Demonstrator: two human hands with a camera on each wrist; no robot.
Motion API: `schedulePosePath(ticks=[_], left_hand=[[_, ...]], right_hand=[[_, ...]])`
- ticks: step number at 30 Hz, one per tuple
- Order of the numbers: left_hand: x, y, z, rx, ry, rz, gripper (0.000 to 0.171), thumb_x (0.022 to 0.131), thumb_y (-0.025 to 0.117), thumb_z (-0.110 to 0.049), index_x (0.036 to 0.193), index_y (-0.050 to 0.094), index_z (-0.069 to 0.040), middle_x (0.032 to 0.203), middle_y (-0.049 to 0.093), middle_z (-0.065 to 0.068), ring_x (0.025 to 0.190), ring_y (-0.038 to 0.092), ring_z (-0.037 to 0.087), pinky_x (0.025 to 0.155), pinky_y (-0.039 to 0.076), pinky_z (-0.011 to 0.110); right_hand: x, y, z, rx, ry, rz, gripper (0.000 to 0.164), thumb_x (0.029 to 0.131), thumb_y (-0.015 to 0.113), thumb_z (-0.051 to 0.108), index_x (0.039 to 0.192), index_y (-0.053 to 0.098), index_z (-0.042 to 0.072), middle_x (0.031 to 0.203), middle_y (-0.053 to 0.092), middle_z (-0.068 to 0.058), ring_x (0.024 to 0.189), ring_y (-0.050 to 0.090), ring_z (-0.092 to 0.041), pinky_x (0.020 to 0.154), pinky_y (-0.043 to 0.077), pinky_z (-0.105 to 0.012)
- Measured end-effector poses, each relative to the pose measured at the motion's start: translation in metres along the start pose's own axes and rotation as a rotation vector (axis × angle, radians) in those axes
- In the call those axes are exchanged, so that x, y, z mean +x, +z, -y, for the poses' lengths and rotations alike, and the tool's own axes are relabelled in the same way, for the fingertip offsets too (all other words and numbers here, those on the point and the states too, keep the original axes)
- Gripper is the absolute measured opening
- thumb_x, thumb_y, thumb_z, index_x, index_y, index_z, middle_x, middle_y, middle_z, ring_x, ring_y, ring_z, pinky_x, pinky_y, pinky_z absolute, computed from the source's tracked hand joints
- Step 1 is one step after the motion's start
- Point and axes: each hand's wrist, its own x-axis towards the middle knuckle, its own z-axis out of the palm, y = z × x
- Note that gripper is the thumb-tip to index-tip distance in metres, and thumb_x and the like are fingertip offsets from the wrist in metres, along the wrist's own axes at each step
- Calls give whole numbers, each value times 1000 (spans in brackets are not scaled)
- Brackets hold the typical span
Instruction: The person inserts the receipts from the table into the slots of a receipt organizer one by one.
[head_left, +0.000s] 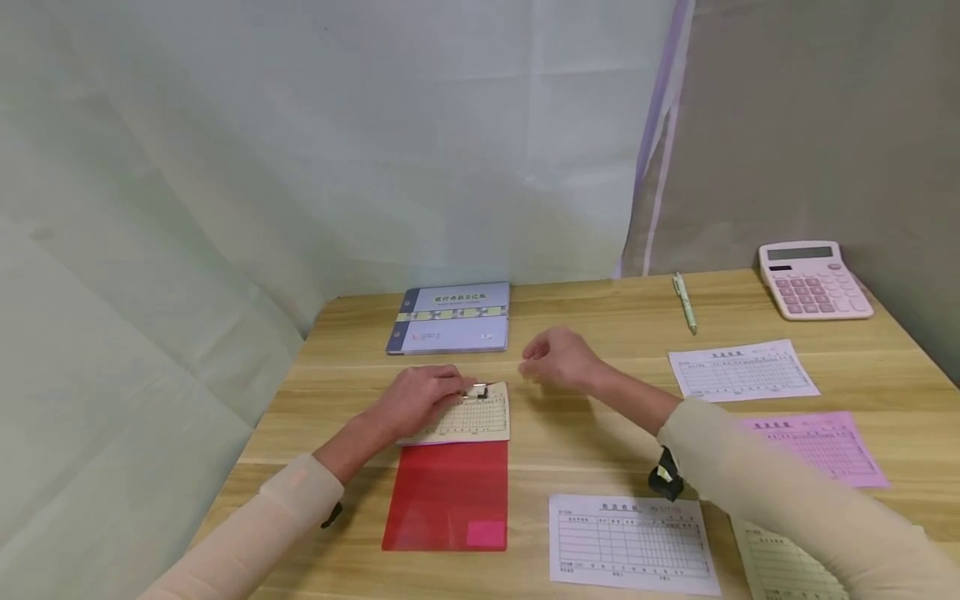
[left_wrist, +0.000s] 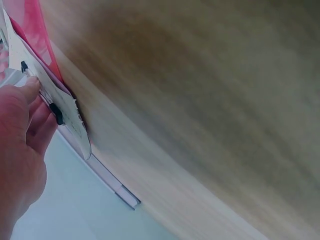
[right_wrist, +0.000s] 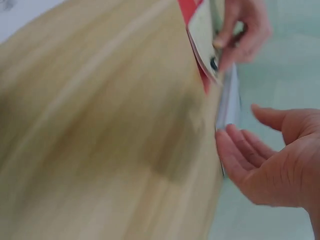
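A red clipboard [head_left: 447, 492] lies on the table with a small pad of cream and pink receipt forms [head_left: 480, 419] under its metal clip [head_left: 477, 391]. My left hand [head_left: 422, 400] is over the top of the clipboard and pinches the clip. In the left wrist view, the thumb of the left hand [left_wrist: 22, 130] presses on the clip's silver part, between its black ends. My right hand [head_left: 558, 358] hovers right of the clipboard, holding nothing. In the right wrist view, the right hand [right_wrist: 270, 155] has its thumb apart from its loosely bent fingers.
A bank journal book [head_left: 453, 321] lies behind the clipboard. Toward the right are a green pen [head_left: 685, 304], a pink calculator [head_left: 816, 282], two white receipt slips [head_left: 742, 369], a pink slip [head_left: 825, 446] and a yellow slip [head_left: 783, 567], partly under the right sleeve. Curtains hang behind the table.
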Motion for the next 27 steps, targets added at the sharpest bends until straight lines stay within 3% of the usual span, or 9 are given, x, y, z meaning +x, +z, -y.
schedulePosePath(ticks=[6, 11, 17, 20, 27], left_hand=[[1, 1, 1, -28, -34, 28, 40, 98, 80, -20, 138, 74, -22, 114, 75, -4, 93, 69, 10, 84, 58, 27], [1, 1, 2, -23, -40, 31, 41, 98, 80, -22, 138, 74, -22, 115, 75, -4, 92, 68, 10, 82, 58, 27], [0, 2, 3, -19, -31, 11, 41, 96, 82, -20, 137, 74, -20, 114, 76, -3, 92, 69, 11, 80, 58, 27], [0, 2, 3, -18, -32, 13, 41, 97, 82, -21, 137, 74, -20, 114, 76, -3, 93, 70, 11, 81, 58, 28], [2, 1, 2, -21, -36, 23, 42, 97, 82, -21, 138, 74, -19, 114, 76, -2, 92, 69, 11, 80, 58, 28]], right_hand=[[-24, -50, -17, 20, -171, 28, 57, 100, 77, 22, 149, 58, -1, 145, 63, -18, 136, 58, -37, 109, 49, -52], [-54, -83, -37, 39, -260, 90, 79, 97, 81, 29, 162, 42, 7, 166, 42, -15, 151, 39, -42, 119, 35, -60], [-91, -95, -65, 20, -373, 102, 81, 96, 82, 22, 164, 40, 11, 167, 42, -10, 151, 41, -39, 117, 35, -62], [-113, -93, -77, -38, -407, 76, 78, 95, 83, 24, 162, 45, 17, 162, 49, -5, 145, 49, -34, 114, 42, -54], [-155, -81, -104, -227, -549, 108, 69, 86, 90, 34, 145, 63, 10, 138, 70, -2, 117, 67, -20, 97, 55, -36]])
